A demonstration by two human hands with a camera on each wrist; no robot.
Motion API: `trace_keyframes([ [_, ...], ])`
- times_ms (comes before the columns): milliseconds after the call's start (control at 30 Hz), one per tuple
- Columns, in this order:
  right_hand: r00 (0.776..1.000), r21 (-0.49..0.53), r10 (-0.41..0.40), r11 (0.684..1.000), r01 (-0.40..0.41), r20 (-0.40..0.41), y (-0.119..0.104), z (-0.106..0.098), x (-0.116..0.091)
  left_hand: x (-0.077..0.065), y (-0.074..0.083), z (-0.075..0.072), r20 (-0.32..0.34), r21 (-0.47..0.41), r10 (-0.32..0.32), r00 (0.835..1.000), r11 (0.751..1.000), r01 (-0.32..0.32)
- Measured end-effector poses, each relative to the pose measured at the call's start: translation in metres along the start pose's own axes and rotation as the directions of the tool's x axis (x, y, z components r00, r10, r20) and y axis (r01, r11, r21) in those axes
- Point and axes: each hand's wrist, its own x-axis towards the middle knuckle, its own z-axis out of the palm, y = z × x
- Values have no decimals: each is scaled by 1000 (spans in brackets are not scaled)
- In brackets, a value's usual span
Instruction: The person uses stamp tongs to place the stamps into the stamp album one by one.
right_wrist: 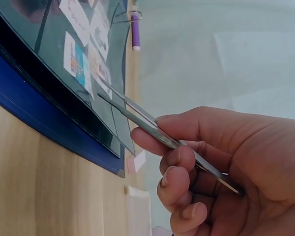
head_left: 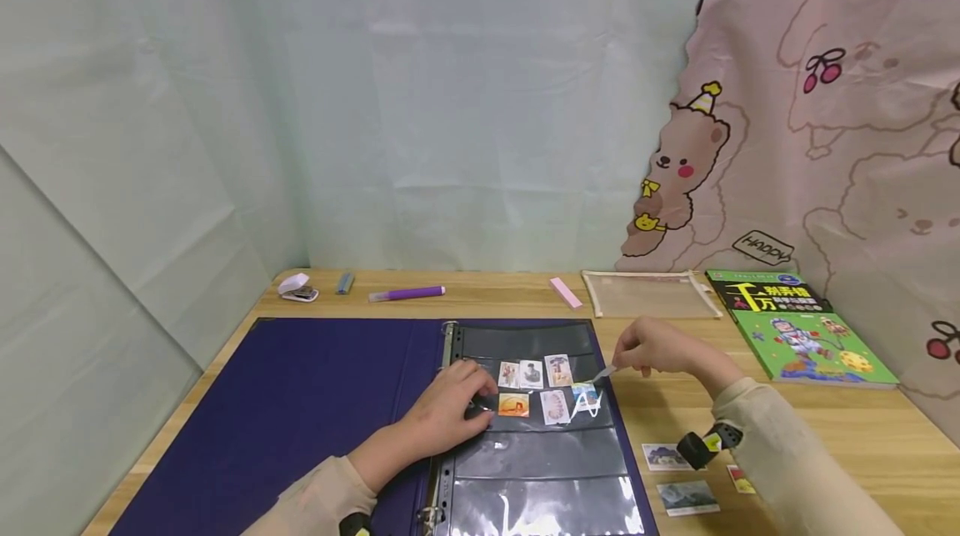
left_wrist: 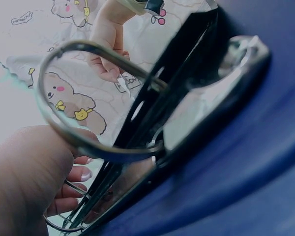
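Note:
My right hand (head_left: 656, 346) pinches metal tweezers (right_wrist: 146, 126) between thumb and fingers at the right edge of the album page (head_left: 540, 454). In the right wrist view the tips stand slightly apart, over a blue stamp (right_wrist: 77, 61). My left hand (head_left: 446, 409) rests on the page's left side beside the binder rings (left_wrist: 44, 93), its fingers loosely bent. Between the hands, several stamps, among them an orange stamp (head_left: 513, 405) and a grey portrait stamp (head_left: 531, 374), lie in two of the page's clear strips.
The binder's dark blue cover (head_left: 315, 403) spreads left. Loose stamps (head_left: 687, 498) lie by my right forearm. Behind are a stapler (head_left: 298, 289), a purple pen (head_left: 412, 293), a pink block (head_left: 566, 293) and a mesh pouch (head_left: 648, 296). A green book (head_left: 813, 340) lies far right.

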Motion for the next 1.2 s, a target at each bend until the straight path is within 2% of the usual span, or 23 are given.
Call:
trace_keyframes([
  [367, 998, -24, -40, 999, 41, 56, 2, -7, -2, 0, 0, 0, -8, 8, 0, 1000, 1000, 1],
  [667, 994, -20, -18, 1000, 20, 104, 1, -12, -2, 0, -1, 1, -9, 14, 3, 1000, 1000, -3],
  [867, 996, -13, -20, 1000, 21, 91, 3, -13, -5, -1, 1, 0, 2, 12, -8, 1000, 1000, 8],
  [1200, 999, 39, -37, 999, 35, 33, 7, -17, -19, 1, 4, -5, 85, 40, -54, 995, 998, 50],
])
